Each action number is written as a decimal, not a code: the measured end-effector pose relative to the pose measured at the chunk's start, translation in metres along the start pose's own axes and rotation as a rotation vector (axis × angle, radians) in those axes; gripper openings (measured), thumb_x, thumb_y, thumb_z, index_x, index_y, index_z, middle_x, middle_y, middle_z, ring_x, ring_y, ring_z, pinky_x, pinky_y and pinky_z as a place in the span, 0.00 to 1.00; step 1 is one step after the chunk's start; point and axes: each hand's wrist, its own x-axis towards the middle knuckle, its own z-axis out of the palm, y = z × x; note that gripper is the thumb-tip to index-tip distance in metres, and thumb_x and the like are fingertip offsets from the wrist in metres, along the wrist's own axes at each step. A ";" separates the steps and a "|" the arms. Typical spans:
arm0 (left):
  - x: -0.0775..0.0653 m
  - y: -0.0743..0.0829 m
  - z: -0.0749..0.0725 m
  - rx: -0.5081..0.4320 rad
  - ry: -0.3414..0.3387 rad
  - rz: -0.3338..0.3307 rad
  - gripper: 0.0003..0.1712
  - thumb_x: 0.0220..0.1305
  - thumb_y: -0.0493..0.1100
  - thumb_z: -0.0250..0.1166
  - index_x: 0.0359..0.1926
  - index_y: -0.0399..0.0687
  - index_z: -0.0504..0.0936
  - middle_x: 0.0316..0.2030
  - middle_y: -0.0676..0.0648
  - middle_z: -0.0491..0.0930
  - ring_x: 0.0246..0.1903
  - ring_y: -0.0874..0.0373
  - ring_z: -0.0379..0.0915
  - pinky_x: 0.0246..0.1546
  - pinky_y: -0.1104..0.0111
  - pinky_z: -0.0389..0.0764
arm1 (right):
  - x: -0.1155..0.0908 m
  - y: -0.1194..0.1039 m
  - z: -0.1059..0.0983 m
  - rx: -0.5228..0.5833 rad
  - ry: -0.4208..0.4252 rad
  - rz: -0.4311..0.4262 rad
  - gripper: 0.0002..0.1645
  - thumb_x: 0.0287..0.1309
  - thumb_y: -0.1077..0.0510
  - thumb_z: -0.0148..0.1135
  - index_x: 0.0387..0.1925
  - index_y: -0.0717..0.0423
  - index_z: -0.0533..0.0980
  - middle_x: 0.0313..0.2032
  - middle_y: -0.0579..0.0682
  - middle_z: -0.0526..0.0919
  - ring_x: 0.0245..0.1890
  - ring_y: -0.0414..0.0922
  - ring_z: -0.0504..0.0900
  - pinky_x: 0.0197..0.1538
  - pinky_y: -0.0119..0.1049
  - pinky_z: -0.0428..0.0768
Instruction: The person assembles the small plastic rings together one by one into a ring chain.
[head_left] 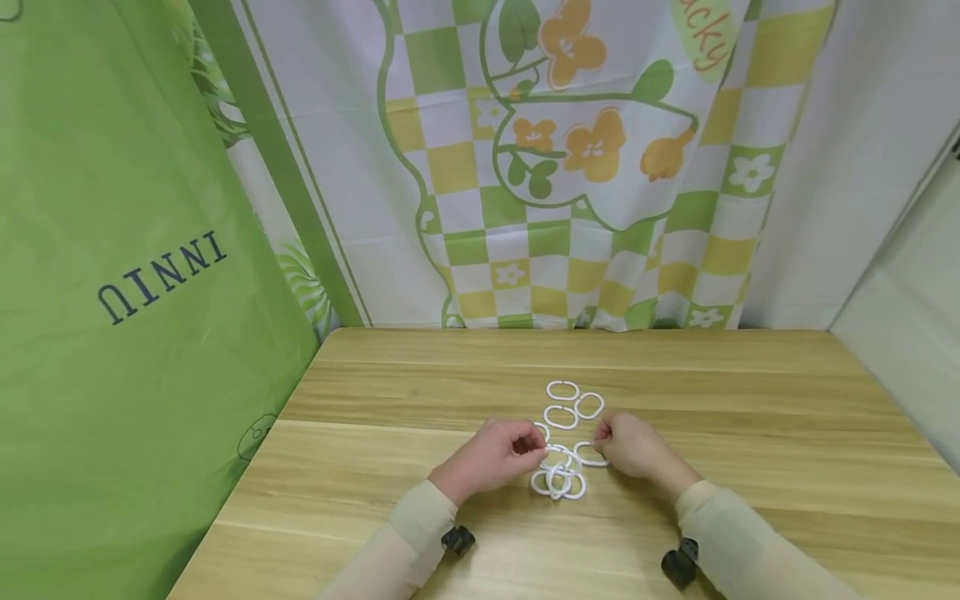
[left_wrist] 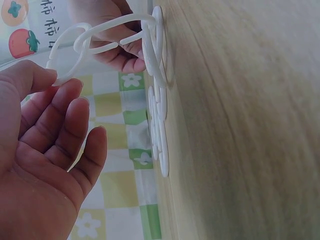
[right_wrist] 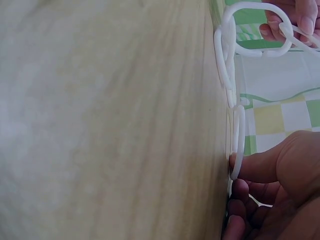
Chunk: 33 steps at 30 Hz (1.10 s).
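My left hand [head_left: 487, 458] pinches a white oval chain link [left_wrist: 82, 59] between thumb and index finger, the other fingers loosely spread. That link is raised off the table and hooked through a second link [left_wrist: 112, 22], which leads down to several joined links [head_left: 576, 493] lying in a cluster. At the right of the cluster, my right hand [head_left: 633, 446] pinches the end of a single link [right_wrist: 242, 135] at the tabletop, with thumb and fingertips. A small gap shows in the second link's side in the left wrist view.
More loose white links [head_left: 561, 427] lie on the wooden table [head_left: 420, 383] just beyond the hands. A patterned curtain [head_left: 540, 242] hangs at the far edge, and a green cloth [head_left: 150, 400] hangs along the left side.
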 end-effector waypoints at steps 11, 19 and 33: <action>-0.002 -0.001 -0.002 0.051 0.028 0.016 0.02 0.60 0.45 0.61 0.31 0.55 0.78 0.29 0.63 0.75 0.27 0.72 0.70 0.29 0.80 0.72 | -0.003 -0.002 -0.001 0.023 0.005 0.020 0.05 0.52 0.60 0.60 0.25 0.52 0.72 0.22 0.45 0.71 0.25 0.43 0.70 0.30 0.38 0.69; -0.002 0.002 -0.001 0.031 0.019 0.013 0.02 0.59 0.44 0.61 0.31 0.54 0.78 0.27 0.63 0.75 0.26 0.72 0.70 0.28 0.80 0.73 | -0.011 0.000 -0.008 0.121 0.016 0.020 0.03 0.53 0.60 0.60 0.28 0.55 0.73 0.21 0.46 0.71 0.24 0.43 0.68 0.28 0.36 0.67; 0.000 0.007 0.003 -0.001 0.016 0.010 0.03 0.59 0.44 0.61 0.31 0.51 0.79 0.26 0.62 0.75 0.26 0.73 0.70 0.28 0.79 0.73 | -0.022 -0.005 -0.022 0.348 0.103 -0.003 0.04 0.56 0.59 0.60 0.33 0.56 0.76 0.27 0.49 0.76 0.29 0.44 0.72 0.34 0.38 0.71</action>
